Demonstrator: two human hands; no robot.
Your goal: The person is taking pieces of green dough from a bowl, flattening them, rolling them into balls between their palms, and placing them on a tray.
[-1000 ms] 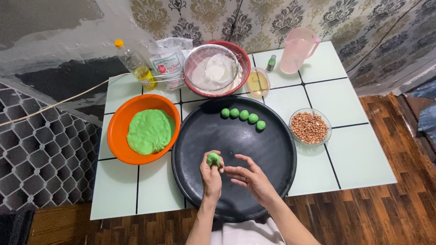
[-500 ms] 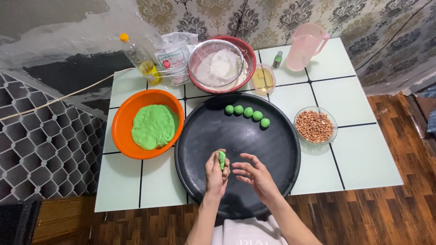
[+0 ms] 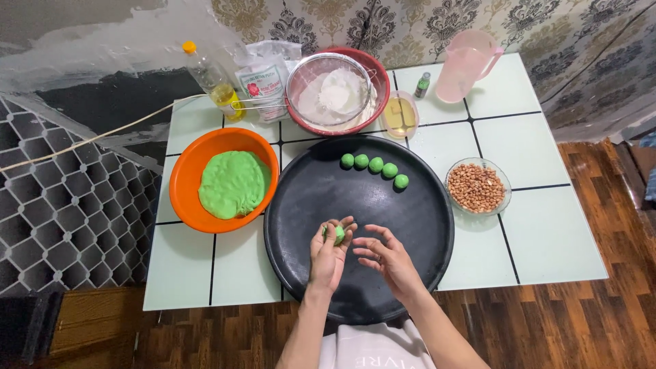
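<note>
One small lump of green dough (image 3: 337,234) sits pinched in the fingertips of my left hand (image 3: 329,254), held above the black tray (image 3: 301,205); my right hand (image 3: 385,254) hovers just beside it, fingers spread and holding nothing. Five finished balls (image 3: 375,165) line the tray's far side, the orange bowl (image 3: 184,179) of dough to my left. Pinched this lightly, the lump could slip and flatten on the tray.
</note>
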